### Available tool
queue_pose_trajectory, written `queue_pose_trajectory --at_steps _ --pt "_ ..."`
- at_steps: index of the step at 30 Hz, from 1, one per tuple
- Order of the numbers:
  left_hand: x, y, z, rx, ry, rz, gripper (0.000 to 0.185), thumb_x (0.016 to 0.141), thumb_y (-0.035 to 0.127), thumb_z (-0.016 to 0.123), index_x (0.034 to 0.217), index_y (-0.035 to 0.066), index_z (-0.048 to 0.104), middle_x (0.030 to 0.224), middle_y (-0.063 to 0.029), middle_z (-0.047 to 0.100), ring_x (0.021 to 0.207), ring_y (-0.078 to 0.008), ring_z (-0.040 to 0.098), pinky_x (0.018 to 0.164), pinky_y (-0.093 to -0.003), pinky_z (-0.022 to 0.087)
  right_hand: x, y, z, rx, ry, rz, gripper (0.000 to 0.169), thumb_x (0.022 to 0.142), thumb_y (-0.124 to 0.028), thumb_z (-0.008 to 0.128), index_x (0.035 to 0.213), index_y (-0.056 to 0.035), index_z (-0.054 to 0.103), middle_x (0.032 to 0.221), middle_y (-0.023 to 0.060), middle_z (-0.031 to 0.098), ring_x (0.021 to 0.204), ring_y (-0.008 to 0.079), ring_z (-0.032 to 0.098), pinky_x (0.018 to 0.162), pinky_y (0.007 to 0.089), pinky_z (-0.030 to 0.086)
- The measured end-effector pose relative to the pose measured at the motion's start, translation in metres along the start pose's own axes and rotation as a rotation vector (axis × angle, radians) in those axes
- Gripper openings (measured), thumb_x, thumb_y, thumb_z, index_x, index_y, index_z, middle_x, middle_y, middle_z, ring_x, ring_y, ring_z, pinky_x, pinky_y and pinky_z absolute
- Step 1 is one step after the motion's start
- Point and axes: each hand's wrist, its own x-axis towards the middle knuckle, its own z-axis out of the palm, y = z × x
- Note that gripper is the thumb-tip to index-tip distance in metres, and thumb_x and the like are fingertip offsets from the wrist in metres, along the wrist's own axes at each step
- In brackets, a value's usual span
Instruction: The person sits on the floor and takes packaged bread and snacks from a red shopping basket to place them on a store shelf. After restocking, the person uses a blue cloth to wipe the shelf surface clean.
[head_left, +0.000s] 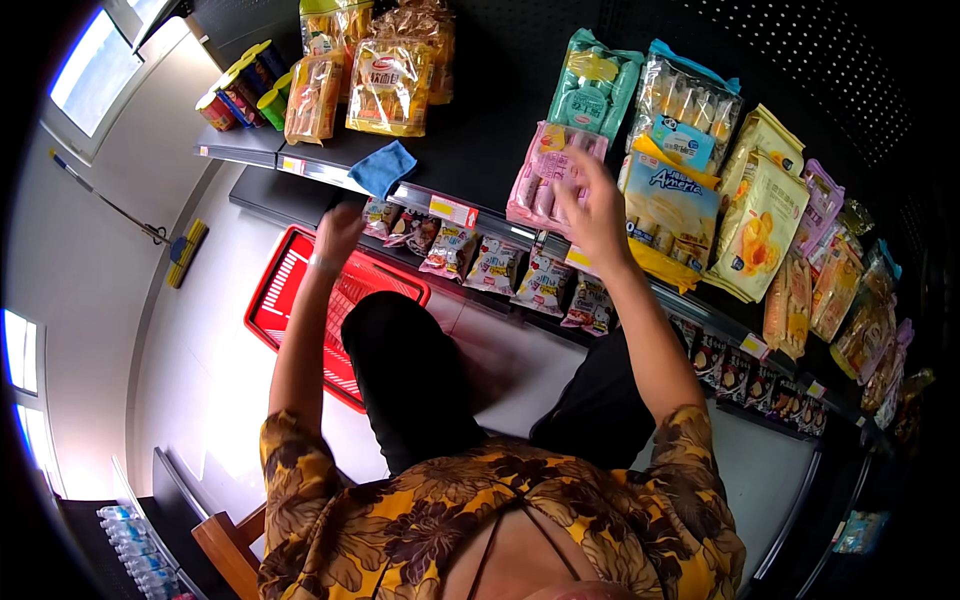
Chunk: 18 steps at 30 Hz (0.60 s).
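Note:
A pink packet of rolls (551, 176) rests at the front edge of the black shelf, leaning against a teal packet (592, 94). Over its right side is my right hand (596, 202), thumb and fingers apart; whether they touch the wrapper is hard to tell. My left hand (340, 231), blurred with curled fingers, hovers in front of the shelf edge above the red shopping basket (281, 292). I cannot see inside its curl. Just beyond it, a folded blue cloth (382, 169) hangs slightly over the shelf edge.
Yellow-and-blue packets (670, 202) and cream bags (761, 225) stand to the right. Bread packs (390, 82) and canisters (244, 90) stand left. Small snack bags (491, 266) line the lower shelf. A broom (184, 255) leans by the wall; a wooden chair (229, 551) is behind.

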Motion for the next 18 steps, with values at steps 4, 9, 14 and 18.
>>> queue_pose_trajectory --at_steps 4,9,14,18 --pt "0.050 0.135 0.080 -0.360 -0.064 -0.029 0.043 0.091 0.017 0.073 0.126 -0.005 0.060 0.123 -0.0194 0.067 0.110 -0.0245 0.066 0.093 -0.0315 0.054 0.031 0.049 0.016 -0.186 0.174 -0.029 0.058 0.088 -0.018 0.070 0.136 0.0050 0.046 0.135 0.0272 0.053 0.130 0.0411 0.049 0.109 0.0456 0.039" --pt "0.068 0.143 0.197 -0.380 -0.105 -0.031 0.066 0.094 0.032 0.070 0.136 -0.013 0.048 0.132 -0.0268 0.059 0.122 -0.0292 0.059 0.101 -0.0344 0.048 0.012 0.081 0.044 -0.481 0.152 0.107 0.076 0.087 -0.023 0.072 0.142 0.0130 0.034 0.147 0.0385 0.034 0.140 0.0498 0.032 0.119 0.0486 0.026" --pt "0.070 0.168 0.232 -0.292 -0.127 -0.067 0.057 0.089 0.035 0.067 0.123 -0.010 0.056 0.113 -0.0329 0.065 0.103 -0.0413 0.067 0.087 -0.0412 0.053 0.016 0.095 0.035 -0.289 0.138 0.265 0.079 0.084 -0.017 0.074 0.142 0.0138 0.030 0.140 0.0362 0.040 0.132 0.0486 0.042 0.114 0.0462 0.033" --pt "0.072 0.167 0.243 -0.198 -0.107 -0.041 0.053 0.088 0.026 0.069 0.125 -0.009 0.053 0.110 -0.0244 0.067 0.098 -0.0309 0.068 0.086 -0.0363 0.054 0.016 0.105 0.042 -0.158 0.170 0.240 0.078 0.085 -0.014 0.074 0.143 0.0113 0.029 0.139 0.0324 0.044 0.129 0.0445 0.048 0.109 0.0437 0.039"
